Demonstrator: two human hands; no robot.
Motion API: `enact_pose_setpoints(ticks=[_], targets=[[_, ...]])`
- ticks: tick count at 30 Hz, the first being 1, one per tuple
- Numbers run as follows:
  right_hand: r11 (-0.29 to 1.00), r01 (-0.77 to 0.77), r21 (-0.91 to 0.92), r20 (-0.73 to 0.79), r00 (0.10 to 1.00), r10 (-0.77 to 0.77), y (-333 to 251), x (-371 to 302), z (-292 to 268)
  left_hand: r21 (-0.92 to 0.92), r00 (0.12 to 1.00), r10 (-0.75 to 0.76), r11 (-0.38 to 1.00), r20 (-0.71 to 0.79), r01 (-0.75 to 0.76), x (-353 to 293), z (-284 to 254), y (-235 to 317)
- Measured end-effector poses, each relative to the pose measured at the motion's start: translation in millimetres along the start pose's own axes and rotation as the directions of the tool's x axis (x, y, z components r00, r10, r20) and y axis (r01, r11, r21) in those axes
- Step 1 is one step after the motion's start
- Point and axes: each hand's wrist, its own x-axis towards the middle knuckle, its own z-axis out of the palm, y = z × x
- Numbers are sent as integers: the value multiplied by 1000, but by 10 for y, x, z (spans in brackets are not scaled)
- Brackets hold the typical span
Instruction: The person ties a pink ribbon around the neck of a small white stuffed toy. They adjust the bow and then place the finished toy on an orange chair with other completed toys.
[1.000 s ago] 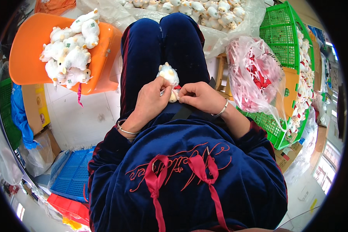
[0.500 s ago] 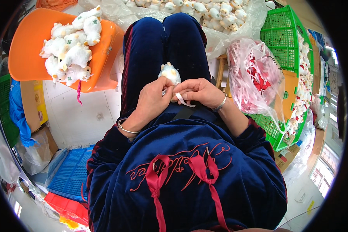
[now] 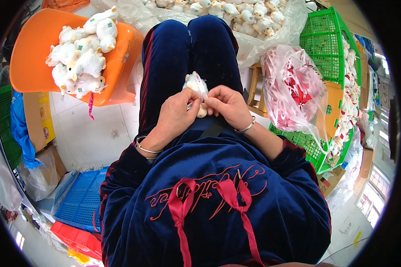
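On my lap, between my thighs, lies a small white plush animal (image 3: 191, 82). My left hand (image 3: 179, 110) is closed against its left side, with thumb and fingertips pinched together. A pale narrow ribbon (image 3: 202, 87) crosses the toy and runs up past my fingertips. My right hand (image 3: 230, 107) pinches this ribbon at the toy's right side, close to my left fingertips. The toy's tan-and-cream end shows below my fingers, while its middle is covered by them.
Several white plush animals (image 3: 82, 60) are heaped on an orange chair (image 3: 29, 58) at the left. Ahead lies a clear plastic sheet full of more toys (image 3: 258, 18). To the right are a bag of pink and red ribbons (image 3: 289, 89) and a green crate (image 3: 323, 49). A blue crate (image 3: 81, 196) sits lower left.
My right hand has turned and its fingers have closed into a pinch at the toy. The ribbon's end, which hung down to the right, now lies up across the toy.
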Motion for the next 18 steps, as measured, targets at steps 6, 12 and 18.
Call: enact_pose_setpoints(ticks=[6,12,18], targets=[[993,107,-41,-51,993,-109,108,-44,-6,-7,1000,8,1000,1,-8,-4,1,-18],[808,242,-538,-2,958,-288,-88,-176,42,-14,1000,6,1000,-13,-6,-2,11,-14],[586,367,-723,99,894,-438,-119,-156,33,-13,1000,3,1000,-7,-3,-1,13,-9]])
